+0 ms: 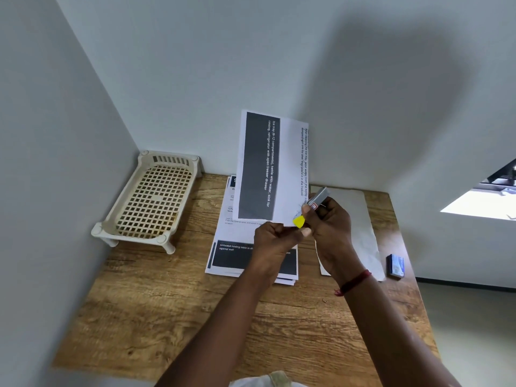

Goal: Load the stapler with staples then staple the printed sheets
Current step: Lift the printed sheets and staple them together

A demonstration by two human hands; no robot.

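The stapling step is judged to be in hand, not the loading: a set of white printed sheets with a dark grey text band is held upright above the middle of the wooden tabletop, and a small grey metal stapler with a yellow plastic end is set at the lower right corner of that set. The lower edge of the sheets is pinched between the thumb and curled fingers of the left hand; the fingers of the right hand are closed round the stapler, with the thumb pressed on its near end. Whether the stapler's mouth is already over the corner cannot be told, as the fingers hide it. The next move is judged to call for the corner to be kept squared and seated in the mouth, then for a firm squeeze. One stapler is counted, and one held set whose number of leaves cannot be told. One stack of further printed sheets lies flat under the hands, toward the back edge; one loose white paper lies to its right; one small blue staple box is seen near the right edge; one beige plastic lattice tray on short legs stands in the back left corner.
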